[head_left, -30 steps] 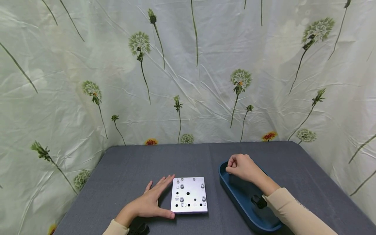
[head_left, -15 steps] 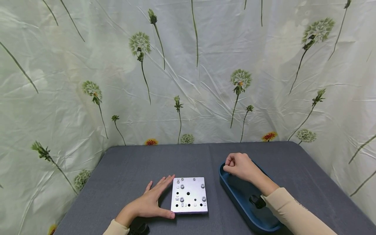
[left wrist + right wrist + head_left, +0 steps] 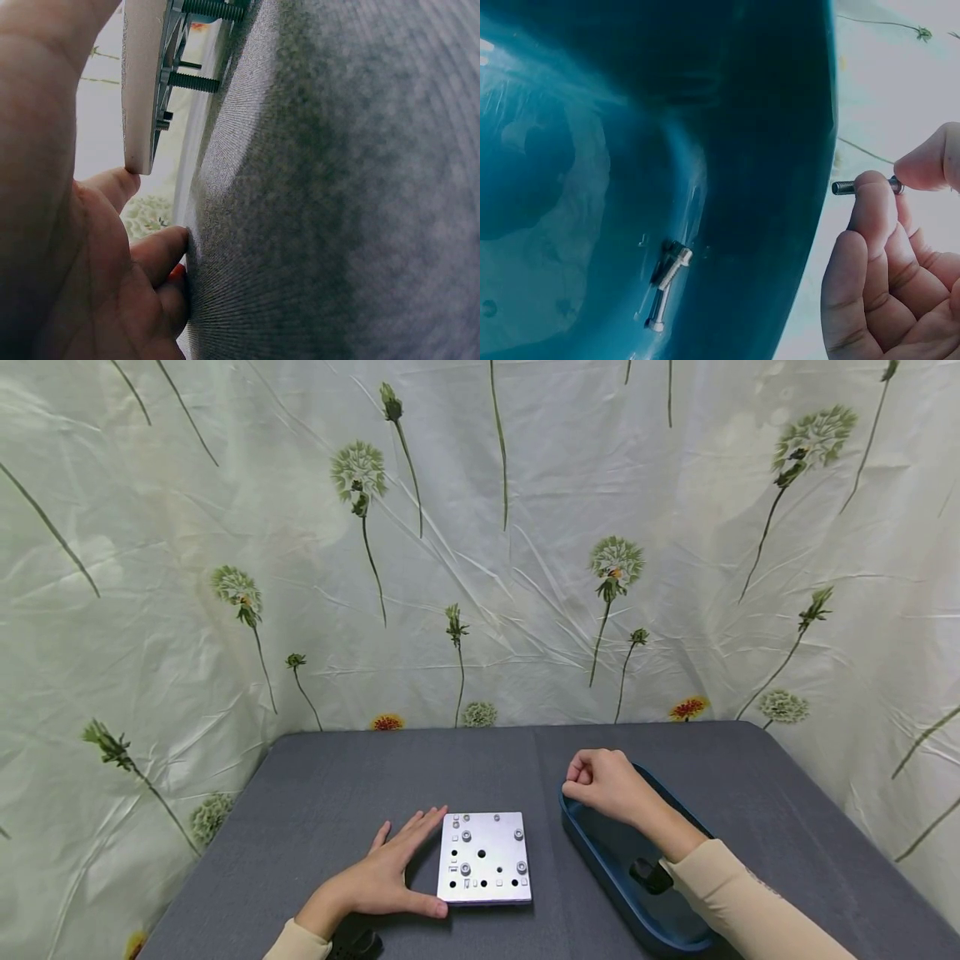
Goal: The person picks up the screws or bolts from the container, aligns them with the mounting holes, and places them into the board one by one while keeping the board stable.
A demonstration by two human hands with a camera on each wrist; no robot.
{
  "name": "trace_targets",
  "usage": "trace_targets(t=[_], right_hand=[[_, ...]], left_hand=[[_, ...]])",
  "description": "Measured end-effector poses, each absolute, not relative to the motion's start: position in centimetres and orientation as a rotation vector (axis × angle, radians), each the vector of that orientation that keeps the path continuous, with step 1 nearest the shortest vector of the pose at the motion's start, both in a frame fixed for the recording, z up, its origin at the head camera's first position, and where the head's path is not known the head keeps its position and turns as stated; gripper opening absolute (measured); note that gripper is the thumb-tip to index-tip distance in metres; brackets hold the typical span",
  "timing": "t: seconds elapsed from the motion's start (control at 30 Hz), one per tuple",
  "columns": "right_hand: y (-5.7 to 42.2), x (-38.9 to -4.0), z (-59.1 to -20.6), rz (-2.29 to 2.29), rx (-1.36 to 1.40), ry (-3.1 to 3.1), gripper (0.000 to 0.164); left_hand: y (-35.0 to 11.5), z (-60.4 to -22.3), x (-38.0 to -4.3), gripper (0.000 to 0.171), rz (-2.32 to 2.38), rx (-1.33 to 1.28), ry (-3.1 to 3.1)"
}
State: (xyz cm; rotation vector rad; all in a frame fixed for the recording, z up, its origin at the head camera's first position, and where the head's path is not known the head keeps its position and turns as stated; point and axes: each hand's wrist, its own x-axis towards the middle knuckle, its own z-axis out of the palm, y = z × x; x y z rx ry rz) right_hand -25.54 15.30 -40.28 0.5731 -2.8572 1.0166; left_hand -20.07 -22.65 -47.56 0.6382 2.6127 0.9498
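Note:
A square silver metal plate point(image 3: 495, 853) with holes and several screw heads lies near the table's middle. Threaded screw shanks point(image 3: 193, 81) stick out beneath it in the left wrist view. My left hand point(image 3: 386, 878) spans its left side, fingers fairly straight; the thumb touches the near corner and a fingertip the far corner. Over the far left end of the blue tray point(image 3: 603, 881), my right hand point(image 3: 611, 787) pinches a small metal screw point(image 3: 844, 187) between thumb and fingers, as the right wrist view shows. Loose screws point(image 3: 673, 266) lie in the tray below.
A dark grey cloth point(image 3: 405, 768) covers the table. Behind it hangs a pale curtain point(image 3: 525, 610) printed with dandelions. The tray's raised wall stands right of the plate, with grey table between them. A black wrist device point(image 3: 651, 877) hangs under the right forearm.
My right hand has shifted slightly left and up, out over the tray's far left rim. My left hand and the plate have stayed put.

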Motion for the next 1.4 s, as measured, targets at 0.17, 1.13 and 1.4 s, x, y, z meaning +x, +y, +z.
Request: trace_targets(t=[0.17, 1.13, 1.4], right_hand=[[14.8, -25.4, -40.2, 1.019, 0.577, -2.844, 0.006], [12.5, -25.1, -39.7, 1.081, 0.611, -2.823, 0.005], [12.0, -24.8, -38.9, 1.107, 0.627, -2.836, 0.004]], left_hand=[[-22.7, -47.8, -20.1, 0.128, 0.952, 0.635, 2.61], [-22.7, -47.0, -19.8, 0.127, 0.953, 0.685, 2.602], [-22.6, -47.3, -19.9, 0.126, 0.959, 0.671, 2.596]])
